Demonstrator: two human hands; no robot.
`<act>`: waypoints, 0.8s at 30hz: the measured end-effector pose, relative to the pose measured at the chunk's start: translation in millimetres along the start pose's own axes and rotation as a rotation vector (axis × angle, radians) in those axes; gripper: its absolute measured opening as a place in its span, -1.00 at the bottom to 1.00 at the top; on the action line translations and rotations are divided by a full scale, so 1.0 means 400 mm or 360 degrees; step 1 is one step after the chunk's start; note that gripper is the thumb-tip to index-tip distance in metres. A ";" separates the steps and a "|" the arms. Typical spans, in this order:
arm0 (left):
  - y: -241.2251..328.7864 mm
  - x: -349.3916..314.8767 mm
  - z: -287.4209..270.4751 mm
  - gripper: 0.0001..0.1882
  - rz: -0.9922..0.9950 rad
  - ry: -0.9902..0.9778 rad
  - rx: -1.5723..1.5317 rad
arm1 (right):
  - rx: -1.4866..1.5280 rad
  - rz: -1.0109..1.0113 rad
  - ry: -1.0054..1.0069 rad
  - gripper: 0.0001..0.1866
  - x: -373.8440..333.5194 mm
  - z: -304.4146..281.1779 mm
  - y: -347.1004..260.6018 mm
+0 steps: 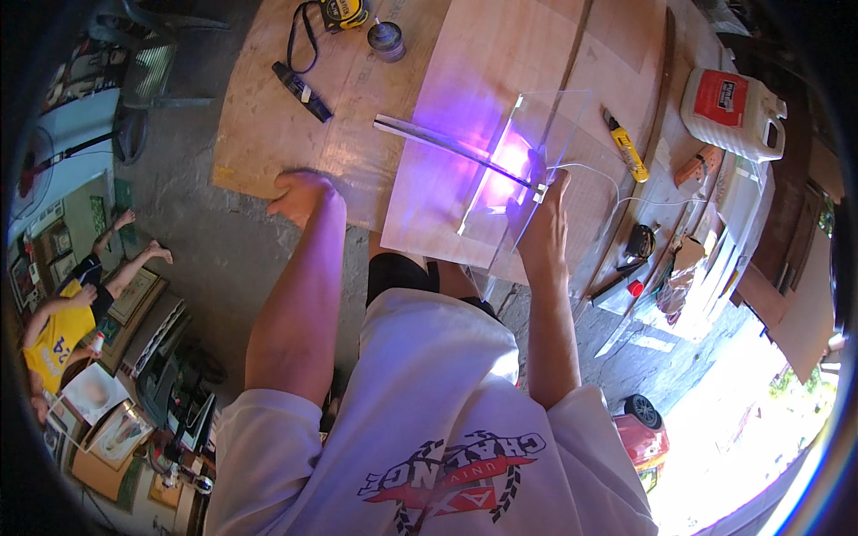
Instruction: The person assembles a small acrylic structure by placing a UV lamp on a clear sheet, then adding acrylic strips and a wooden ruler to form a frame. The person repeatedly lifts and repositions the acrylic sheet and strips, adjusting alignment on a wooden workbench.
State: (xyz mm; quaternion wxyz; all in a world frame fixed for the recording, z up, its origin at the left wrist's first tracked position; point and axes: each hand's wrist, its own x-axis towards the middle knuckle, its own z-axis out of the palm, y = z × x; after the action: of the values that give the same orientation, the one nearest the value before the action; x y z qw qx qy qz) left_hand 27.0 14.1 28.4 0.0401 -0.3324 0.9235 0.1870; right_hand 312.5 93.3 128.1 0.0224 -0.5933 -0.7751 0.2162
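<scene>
My left hand rests at the near left edge of a plywood board, fingers curled around that edge. On a paler wood sheet to the right stands a clear sheet assembly with thin see-through panels. A long narrow strip with a dark edge runs across to it. My right hand is at the near right side of the clear panels, closed around a small lamp that glows purple-white. Glare and the panels hide much of the lamp and fingertips. A thin white cable leads off to the right.
A yellow cutter, white jug and orange tool lie to the right. A black torch-like tool, yellow tape measure and dark round tin are at far left. Another person is at left.
</scene>
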 end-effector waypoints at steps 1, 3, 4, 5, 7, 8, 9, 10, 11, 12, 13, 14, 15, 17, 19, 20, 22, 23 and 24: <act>-0.001 -0.001 -0.001 -0.52 -0.0002 -0.0008 -0.0014 | -0.0003 -0.0019 0.0029 -0.36 0.007 -0.002 0.002; -0.002 -0.002 -0.003 -0.52 0.0004 -0.0013 -0.0047 | 0.0002 -0.0061 0.0098 -0.38 0.025 -0.010 0.008; -0.002 -0.002 -0.004 -0.52 -0.0001 -0.0009 -0.0041 | 0.0014 -0.0092 0.0140 -0.39 0.036 -0.016 0.012; -0.002 -0.002 -0.005 -0.52 -0.0004 -0.0009 -0.0043 | -0.0032 -0.0087 0.0127 -0.40 0.053 -0.023 0.017; -0.001 -0.002 -0.005 -0.51 -0.0011 -0.0017 -0.0033 | -0.0110 -0.0090 0.0110 -0.42 0.094 -0.037 0.031; -0.001 -0.002 -0.006 -0.51 -0.0014 -0.0022 -0.0027 | -0.0102 -0.0074 0.0075 -0.42 0.112 -0.040 0.038; -0.001 -0.001 -0.006 -0.50 -0.0012 -0.0031 -0.0027 | -0.0088 -0.0060 0.0046 -0.42 0.130 -0.043 0.045; -0.001 -0.001 -0.006 -0.50 -0.0015 -0.0044 -0.0019 | -0.0066 -0.0082 0.0043 -0.42 0.146 -0.043 0.051; -0.001 0.000 -0.007 -0.50 -0.0015 -0.0054 -0.0013 | -0.0048 -0.0028 0.0021 -0.42 0.162 -0.039 0.055; -0.001 0.000 -0.008 -0.49 -0.0022 -0.0070 -0.0005 | -0.0023 -0.0012 0.0024 -0.42 0.177 -0.032 0.057; 0.000 0.000 -0.009 -0.49 -0.0017 -0.0069 -0.0007 | 0.0008 -0.0004 0.0032 -0.42 0.185 -0.030 0.062; 0.000 -0.001 -0.010 -0.49 -0.0017 -0.0074 -0.0008 | -0.0007 -0.0014 0.0031 -0.42 0.193 -0.027 0.065; 0.001 -0.001 -0.012 -0.49 -0.0019 -0.0079 -0.0009 | -0.0017 -0.0033 0.0034 -0.42 0.199 -0.027 0.068; 0.004 -0.004 -0.016 -0.49 -0.0033 -0.0077 -0.0010 | -0.0038 -0.0038 0.0023 -0.41 0.203 -0.028 0.066; 0.006 -0.008 -0.020 -0.49 -0.0044 -0.0098 -0.0015 | -0.0086 -0.0015 -0.0010 -0.39 0.201 -0.039 0.059; 0.006 -0.011 -0.022 -0.49 -0.0049 -0.0119 -0.0023 | -0.0121 -0.0008 -0.0029 -0.38 0.200 -0.046 0.053; 0.007 -0.013 -0.026 -0.49 -0.0047 -0.0137 -0.0033 | -0.0226 -0.0041 -0.0054 -0.36 0.182 -0.069 0.042; 0.007 -0.013 -0.027 -0.49 -0.0041 -0.0137 -0.0034 | -0.0219 -0.0032 -0.0034 -0.36 0.171 -0.080 0.037; 0.007 -0.013 -0.027 -0.49 -0.0034 -0.0136 -0.0036 | -0.0205 -0.0057 0.0013 -0.35 0.159 -0.092 0.034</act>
State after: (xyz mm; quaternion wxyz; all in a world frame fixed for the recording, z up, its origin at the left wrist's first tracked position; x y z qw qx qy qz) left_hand 30.1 15.2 40.4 0.0776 -0.3346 0.9151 0.2111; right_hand 316.9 166.6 142.5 -0.0087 -0.5805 -0.7977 0.1631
